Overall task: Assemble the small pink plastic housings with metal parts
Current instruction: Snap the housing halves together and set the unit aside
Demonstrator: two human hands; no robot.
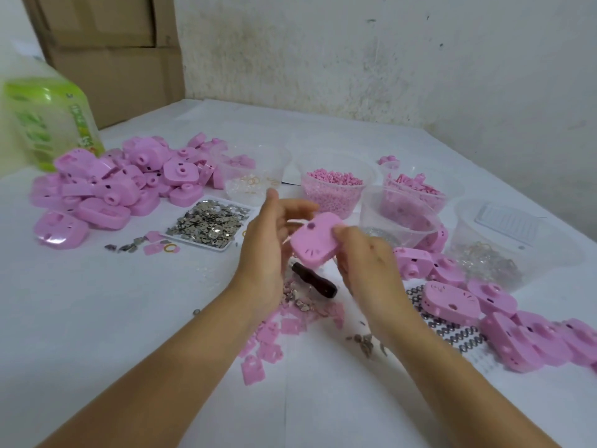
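Between both hands, lifted above the table centre, is a pink plastic housing (315, 242) with a small round hole and slots on its face. My left hand (268, 240) holds its left side with curled fingers. My right hand (365, 257) grips its right edge with thumb and fingers. A tray of small metal parts (210, 223) lies to the left. More loose metal bits (298, 297) lie under my hands.
A heap of pink housings (109, 189) fills the far left, another group (504, 315) the right. Clear tubs hold pink pellets (334, 189), pink pieces (415, 192) and springs (484, 260). A dark-handled tool (315, 281), flat pink plates (268, 337), a green bottle (48, 121).
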